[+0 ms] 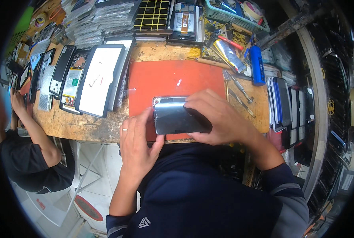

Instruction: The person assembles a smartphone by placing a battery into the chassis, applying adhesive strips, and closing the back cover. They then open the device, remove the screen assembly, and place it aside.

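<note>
Over the near part of an orange-red mat (153, 77) is a smartphone (179, 118), lying crosswise with its dark glossy side up. Light reflects in a band along its far side, where a thin strip of the frame shows past the dark panel. My right hand (222, 119) grips the right end, fingers on the far edge and thumb on the near one. At the left end, my left hand (137, 137) has its fingers along the short edge and its thumb at the near corner. What lies under the phone is hidden.
Opened phones (71, 81) and a white-topped box (101, 79) stand left. Tweezers and screwdrivers (238, 87), and a blue cylindrical tool (257, 65), lie right. Stacked phones (279, 103) sit at the right edge. Wrapped packets (93, 25) fill the back. Another person (34, 150) works far left.
</note>
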### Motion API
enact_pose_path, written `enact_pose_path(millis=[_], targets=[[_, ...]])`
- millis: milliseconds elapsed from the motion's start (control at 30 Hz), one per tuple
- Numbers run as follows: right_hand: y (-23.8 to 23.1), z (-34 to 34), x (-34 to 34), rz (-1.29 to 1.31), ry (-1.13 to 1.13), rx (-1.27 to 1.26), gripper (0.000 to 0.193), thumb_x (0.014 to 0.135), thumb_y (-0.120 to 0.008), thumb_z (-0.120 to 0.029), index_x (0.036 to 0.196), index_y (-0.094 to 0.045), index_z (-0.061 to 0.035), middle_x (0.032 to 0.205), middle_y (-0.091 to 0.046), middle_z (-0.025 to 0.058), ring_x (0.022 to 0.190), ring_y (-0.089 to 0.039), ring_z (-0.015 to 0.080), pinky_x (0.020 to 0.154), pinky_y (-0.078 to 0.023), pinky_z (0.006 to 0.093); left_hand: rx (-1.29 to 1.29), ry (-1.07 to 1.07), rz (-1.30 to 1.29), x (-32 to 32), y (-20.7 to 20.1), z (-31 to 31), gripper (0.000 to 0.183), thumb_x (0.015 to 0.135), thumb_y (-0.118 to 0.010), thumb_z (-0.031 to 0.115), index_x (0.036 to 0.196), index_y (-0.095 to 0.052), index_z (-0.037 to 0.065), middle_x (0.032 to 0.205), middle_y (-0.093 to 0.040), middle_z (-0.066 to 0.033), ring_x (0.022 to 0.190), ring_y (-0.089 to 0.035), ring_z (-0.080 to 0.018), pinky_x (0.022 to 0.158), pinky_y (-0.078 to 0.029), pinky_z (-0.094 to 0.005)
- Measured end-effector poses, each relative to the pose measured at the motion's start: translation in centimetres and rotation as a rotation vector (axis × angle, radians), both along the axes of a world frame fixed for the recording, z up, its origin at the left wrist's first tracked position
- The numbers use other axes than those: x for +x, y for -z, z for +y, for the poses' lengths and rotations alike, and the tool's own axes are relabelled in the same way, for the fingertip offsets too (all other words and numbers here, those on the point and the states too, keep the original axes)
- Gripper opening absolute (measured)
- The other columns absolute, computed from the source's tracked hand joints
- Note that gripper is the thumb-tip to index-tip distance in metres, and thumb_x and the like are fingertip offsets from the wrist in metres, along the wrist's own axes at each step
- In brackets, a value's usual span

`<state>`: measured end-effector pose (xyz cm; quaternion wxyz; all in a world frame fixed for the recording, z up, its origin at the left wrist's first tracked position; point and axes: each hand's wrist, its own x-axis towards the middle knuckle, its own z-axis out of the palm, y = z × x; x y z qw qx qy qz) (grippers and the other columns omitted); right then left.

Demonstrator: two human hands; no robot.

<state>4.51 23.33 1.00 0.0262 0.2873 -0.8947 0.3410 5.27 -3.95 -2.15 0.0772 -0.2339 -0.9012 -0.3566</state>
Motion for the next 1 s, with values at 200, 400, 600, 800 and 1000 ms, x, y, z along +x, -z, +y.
enact_pose_path(millis=[200, 400, 600, 800, 1000], targets=[[1.4, 0.5, 0.0, 0.090, 0.000, -0.005, 0.063, 0.072, -0.093, -0.019, 0.127, -0.068, 0.0007, 0.132, -0.068, 0.0195, 0.116, -0.066, 0.0390, 0.100, -0.053, 0.0478, -0.039, 0.029, 0.030, 0.0, -0.9, 0.2, 0.059, 0.078, -0.077, 0.001, 0.137, -0.065, 0.003, 0.116, -0.070, -0.0160, 0.109, -0.064, -0.0370, 0.098, -0.048, -0.0476], [2.2, 0.7, 0.1, 0.151, -0.002, 0.026, 0.067, 0.074, -0.094, -0.026, 0.130, -0.068, -0.0005, 0.138, -0.066, 0.0161, 0.122, -0.061, 0.0371, 0.103, -0.049, 0.0496, -0.020, -0.228, 0.353, -3.2, -4.2, -2.9, 0.018, 0.088, -0.070, -0.004, 0.105, -0.070, -0.001, 0.095, -0.069, -0.0152, 0.091, -0.067, -0.0346, 0.083, -0.050, -0.0448], [2.6, 0.8, 0.2, 0.150, 0.011, -0.001, 0.067, 0.075, -0.095, -0.034, 0.129, -0.070, -0.0038, 0.141, -0.063, 0.0173, 0.123, -0.059, 0.0413, 0.106, -0.048, 0.0513, -0.264, -0.379, 0.203, -12.6, -6.5, -7.7, 0.016, 0.100, -0.073, 0.011, 0.111, -0.077, 0.000, 0.100, -0.076, -0.0179, 0.092, -0.073, -0.0305, 0.085, -0.054, -0.0400], [2.8, 0.7, 0.5, 0.183, 0.052, -0.032, 0.066, 0.074, -0.096, -0.037, 0.125, -0.071, -0.0037, 0.135, -0.064, 0.0163, 0.118, -0.060, 0.0384, 0.100, -0.047, 0.0502, -0.326, -0.358, 0.056, -11.6, -5.1, -6.8, 0.017, 0.094, -0.078, 0.017, 0.101, -0.081, 0.002, 0.097, -0.078, -0.0163, 0.093, -0.072, -0.0346, 0.084, -0.055, -0.0448], [1.5, 0.6, 0.3, 0.239, 0.063, -0.084, 0.055, 0.075, -0.093, -0.028, 0.119, -0.072, -0.0028, 0.122, -0.068, 0.0147, 0.106, -0.064, 0.0356, 0.092, -0.048, 0.0473, -0.402, -0.359, 0.206, -11.5, -4.2, -5.7, 0.007, 0.090, -0.076, 0.010, 0.091, -0.076, 0.003, 0.093, -0.074, -0.0158, 0.093, -0.070, -0.0387, 0.083, -0.055, -0.0486]])
